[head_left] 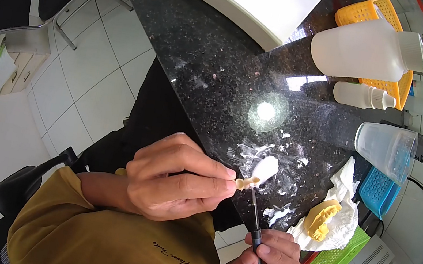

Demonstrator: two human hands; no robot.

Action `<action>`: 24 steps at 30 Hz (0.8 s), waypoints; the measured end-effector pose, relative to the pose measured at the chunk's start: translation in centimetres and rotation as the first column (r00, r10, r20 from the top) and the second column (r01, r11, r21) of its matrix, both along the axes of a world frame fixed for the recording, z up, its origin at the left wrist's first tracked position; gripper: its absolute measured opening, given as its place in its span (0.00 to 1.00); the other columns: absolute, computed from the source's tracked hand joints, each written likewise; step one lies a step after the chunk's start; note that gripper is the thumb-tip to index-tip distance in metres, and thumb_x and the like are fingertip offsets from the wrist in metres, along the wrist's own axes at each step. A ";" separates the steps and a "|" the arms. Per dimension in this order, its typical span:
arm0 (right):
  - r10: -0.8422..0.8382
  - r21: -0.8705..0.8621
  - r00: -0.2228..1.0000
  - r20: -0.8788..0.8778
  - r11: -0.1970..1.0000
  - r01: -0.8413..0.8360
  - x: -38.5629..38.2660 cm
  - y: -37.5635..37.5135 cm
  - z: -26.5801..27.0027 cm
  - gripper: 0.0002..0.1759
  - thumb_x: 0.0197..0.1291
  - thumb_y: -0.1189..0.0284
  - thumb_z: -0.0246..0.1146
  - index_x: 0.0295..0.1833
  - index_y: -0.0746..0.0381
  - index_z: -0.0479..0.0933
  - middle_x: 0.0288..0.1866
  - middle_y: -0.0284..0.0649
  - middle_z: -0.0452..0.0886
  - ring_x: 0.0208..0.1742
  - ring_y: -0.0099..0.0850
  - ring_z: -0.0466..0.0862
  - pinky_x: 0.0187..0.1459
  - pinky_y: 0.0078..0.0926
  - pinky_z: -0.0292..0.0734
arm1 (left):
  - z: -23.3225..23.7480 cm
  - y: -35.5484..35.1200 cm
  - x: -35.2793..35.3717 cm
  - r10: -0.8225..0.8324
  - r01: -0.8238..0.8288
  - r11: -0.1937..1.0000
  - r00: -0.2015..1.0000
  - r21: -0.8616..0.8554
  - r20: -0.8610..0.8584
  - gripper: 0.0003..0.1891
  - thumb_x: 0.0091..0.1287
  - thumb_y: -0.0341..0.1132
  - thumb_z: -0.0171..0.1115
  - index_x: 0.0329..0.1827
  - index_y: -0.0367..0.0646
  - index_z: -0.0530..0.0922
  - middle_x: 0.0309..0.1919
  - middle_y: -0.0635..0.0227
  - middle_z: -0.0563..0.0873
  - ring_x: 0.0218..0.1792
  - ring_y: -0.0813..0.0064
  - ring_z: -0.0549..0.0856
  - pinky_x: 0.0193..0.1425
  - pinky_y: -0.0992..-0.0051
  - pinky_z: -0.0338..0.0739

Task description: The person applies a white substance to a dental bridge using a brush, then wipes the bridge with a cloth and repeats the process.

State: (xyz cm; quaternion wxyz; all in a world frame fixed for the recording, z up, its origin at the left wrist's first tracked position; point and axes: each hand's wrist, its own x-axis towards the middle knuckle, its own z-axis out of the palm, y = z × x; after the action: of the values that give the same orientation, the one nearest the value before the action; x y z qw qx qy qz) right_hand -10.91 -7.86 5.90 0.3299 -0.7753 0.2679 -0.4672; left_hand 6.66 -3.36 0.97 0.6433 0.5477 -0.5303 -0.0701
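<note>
Over the edge of a speckled black stone counter (217, 92), a small beige, knobbed piece (247, 183) is pinched in the left hand (178, 178); a slim black-handled tool (256, 237), clasped in the right hand (273, 259), is best guided with light, steady touches.

Just below the middle of the frame, the left hand (180, 179) pinches a small tan piece (246, 183) – the tip of a dark-handled tool (256, 237), held by the right hand (270, 260) at lower right of centre, is right at it. A white mound (266, 168) sits beyond on the speckled counter (204, 66); toward the lower right – a yellow cast (319, 220) on crumpled tissue (345, 226)
</note>
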 end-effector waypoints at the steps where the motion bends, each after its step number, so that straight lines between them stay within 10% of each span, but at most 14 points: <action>1: 0.000 0.000 1.000 0.000 1.000 0.000 0.0 0.0 0.0 0.11 0.41 0.79 0.69 0.32 0.70 0.77 0.23 0.43 0.78 0.20 0.30 0.80 0.21 0.18 0.78 | 0.0 0.0 0.0 0.001 -0.001 1.000 1.000 0.000 0.002 0.13 0.47 0.22 0.75 0.35 0.43 0.84 0.31 0.66 0.86 0.23 0.81 0.77 0.23 0.84 0.67; 24: 0.062 -0.010 0.998 -0.007 0.998 -0.062 0.0 -0.2 0.0 0.12 0.39 0.80 0.68 0.34 0.70 0.77 0.25 0.42 0.77 0.22 0.30 0.80 0.22 0.18 0.81 | 0.1 0.1 0.1 -0.011 0.011 1.000 1.000 0.012 -0.002 0.14 0.46 0.22 0.75 0.36 0.44 0.84 0.31 0.67 0.85 0.24 0.81 0.78 0.23 0.85 0.67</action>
State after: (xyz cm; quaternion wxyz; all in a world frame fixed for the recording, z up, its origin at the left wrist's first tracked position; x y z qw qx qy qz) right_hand -10.90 -8.07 5.94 0.3395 -0.7865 0.2424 -0.4554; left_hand 6.74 -3.28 1.04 0.6398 0.5487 -0.5325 -0.0775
